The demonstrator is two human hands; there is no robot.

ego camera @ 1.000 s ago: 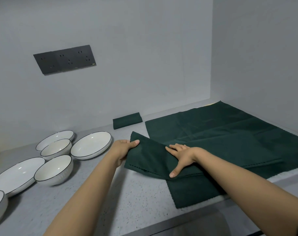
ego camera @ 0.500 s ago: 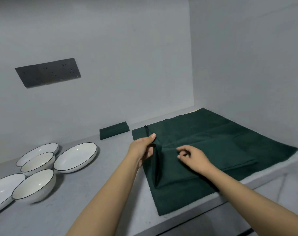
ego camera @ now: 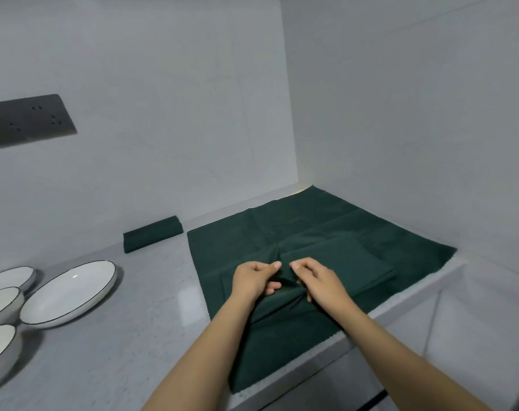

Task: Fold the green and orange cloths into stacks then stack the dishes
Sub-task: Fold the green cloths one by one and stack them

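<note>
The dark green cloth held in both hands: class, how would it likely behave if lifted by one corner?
The dark green cloth probably droops limply: it bunches between the left hand and right hand. Likely light and unbreakable, since it lies thin and flat on the grey counter.

Dishes (ego camera: 70, 292) lie left, folded cloth (ego camera: 152, 233) behind, spread cloths (ego camera: 326, 232) right.

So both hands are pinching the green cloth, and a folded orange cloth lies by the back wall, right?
Not quite: in the head view the folded cloth by the back wall is green, not orange. The left hand and right hand are indeed pinching the green cloth.
</note>
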